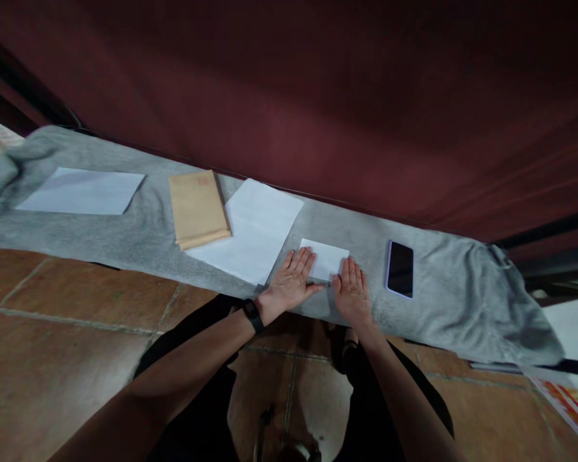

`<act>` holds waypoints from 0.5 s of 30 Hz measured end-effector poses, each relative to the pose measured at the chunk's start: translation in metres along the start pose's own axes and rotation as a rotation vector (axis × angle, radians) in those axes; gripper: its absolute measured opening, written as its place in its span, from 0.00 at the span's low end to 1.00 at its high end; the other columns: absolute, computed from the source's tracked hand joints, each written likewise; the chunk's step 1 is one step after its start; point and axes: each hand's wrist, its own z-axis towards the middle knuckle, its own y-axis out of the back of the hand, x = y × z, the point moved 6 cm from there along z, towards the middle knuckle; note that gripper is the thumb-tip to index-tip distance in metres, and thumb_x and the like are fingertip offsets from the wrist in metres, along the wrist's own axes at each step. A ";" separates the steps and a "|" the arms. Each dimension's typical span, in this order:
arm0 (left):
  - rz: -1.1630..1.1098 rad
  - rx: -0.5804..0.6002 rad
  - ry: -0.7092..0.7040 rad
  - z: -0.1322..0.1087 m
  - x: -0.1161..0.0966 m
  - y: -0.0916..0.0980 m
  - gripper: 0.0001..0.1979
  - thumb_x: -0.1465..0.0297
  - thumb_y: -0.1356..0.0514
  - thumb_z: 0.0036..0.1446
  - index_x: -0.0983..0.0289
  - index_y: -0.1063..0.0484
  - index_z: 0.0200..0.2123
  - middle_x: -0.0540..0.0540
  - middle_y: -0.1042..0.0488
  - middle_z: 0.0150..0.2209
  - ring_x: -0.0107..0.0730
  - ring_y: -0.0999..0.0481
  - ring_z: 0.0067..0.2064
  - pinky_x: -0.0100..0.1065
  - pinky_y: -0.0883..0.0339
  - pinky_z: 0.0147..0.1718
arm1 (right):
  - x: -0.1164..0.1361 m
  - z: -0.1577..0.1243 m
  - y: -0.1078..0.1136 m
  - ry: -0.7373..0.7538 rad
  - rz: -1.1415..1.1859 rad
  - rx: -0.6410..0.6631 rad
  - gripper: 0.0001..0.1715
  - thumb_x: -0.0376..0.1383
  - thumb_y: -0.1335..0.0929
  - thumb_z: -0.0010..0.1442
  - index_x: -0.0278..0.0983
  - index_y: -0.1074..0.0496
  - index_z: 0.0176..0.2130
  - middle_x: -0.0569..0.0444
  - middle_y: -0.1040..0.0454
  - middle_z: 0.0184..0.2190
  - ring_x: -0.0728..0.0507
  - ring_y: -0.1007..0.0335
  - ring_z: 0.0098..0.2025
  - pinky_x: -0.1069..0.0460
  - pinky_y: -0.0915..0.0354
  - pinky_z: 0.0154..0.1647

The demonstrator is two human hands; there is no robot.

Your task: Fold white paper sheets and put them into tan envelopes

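Note:
A small white sheet of paper (326, 260), perhaps folded, lies on the grey cloth in front of me. My left hand (293, 279) rests flat on its left side, fingers stretched out and the thumb pointing right along the near edge. On the right side, my right hand (351, 289) lies flat with its fingertips at the paper's edge. Neither hand grips anything. To the left of my left hand are larger white sheets (257, 224), partly covered by a stack of brown envelopes (197, 205).
A grey cloth (125, 240) covers the long narrow bench. Another white sheet (84, 190) lies at its far left. A phone (400, 269) with a purple edge lies right of my right hand. Behind the bench hangs a dark red curtain (293, 135). Brown floor tiles (77, 359) show below.

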 end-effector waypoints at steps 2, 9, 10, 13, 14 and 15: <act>0.004 0.003 0.001 0.000 0.000 0.000 0.44 0.45 0.53 0.67 0.72 0.50 0.72 0.68 0.51 0.74 0.47 0.56 0.76 0.50 0.63 0.73 | -0.003 -0.002 0.001 0.003 0.008 -0.015 0.35 0.41 0.47 0.75 0.25 0.52 0.73 0.32 0.48 0.73 0.32 0.51 0.74 0.33 0.48 0.70; -0.041 -0.024 0.013 0.000 -0.002 0.007 0.38 0.51 0.55 0.71 0.75 0.48 0.71 0.69 0.51 0.74 0.47 0.55 0.76 0.50 0.60 0.74 | -0.004 0.000 0.016 -0.025 0.044 -0.013 0.34 0.39 0.48 0.75 0.24 0.50 0.73 0.33 0.48 0.73 0.34 0.53 0.75 0.34 0.49 0.72; -0.057 -0.041 0.008 0.000 -0.004 0.008 0.36 0.54 0.56 0.72 0.74 0.48 0.72 0.68 0.50 0.74 0.45 0.55 0.76 0.49 0.59 0.74 | 0.001 0.001 0.018 -0.011 0.069 0.011 0.35 0.39 0.49 0.75 0.23 0.50 0.72 0.34 0.49 0.73 0.35 0.55 0.75 0.35 0.50 0.73; -0.107 -0.075 -0.047 -0.002 -0.015 0.010 0.31 0.63 0.59 0.72 0.72 0.50 0.72 0.64 0.50 0.74 0.40 0.55 0.76 0.47 0.57 0.74 | 0.021 0.004 0.019 0.054 0.180 0.107 0.35 0.41 0.51 0.76 0.26 0.52 0.73 0.38 0.50 0.74 0.39 0.58 0.76 0.38 0.50 0.74; -0.117 -0.070 -0.063 -0.004 -0.018 0.009 0.30 0.65 0.59 0.72 0.71 0.50 0.73 0.64 0.49 0.74 0.39 0.54 0.75 0.46 0.56 0.74 | 0.028 0.003 0.018 0.077 0.210 0.146 0.35 0.41 0.51 0.76 0.27 0.52 0.73 0.40 0.50 0.74 0.41 0.57 0.76 0.39 0.50 0.74; -0.122 -0.058 -0.076 -0.005 -0.021 0.007 0.30 0.67 0.60 0.72 0.71 0.50 0.73 0.63 0.49 0.74 0.38 0.54 0.75 0.46 0.55 0.73 | 0.033 0.003 0.018 0.093 0.225 0.177 0.35 0.42 0.52 0.76 0.28 0.51 0.73 0.41 0.49 0.74 0.42 0.57 0.76 0.40 0.51 0.75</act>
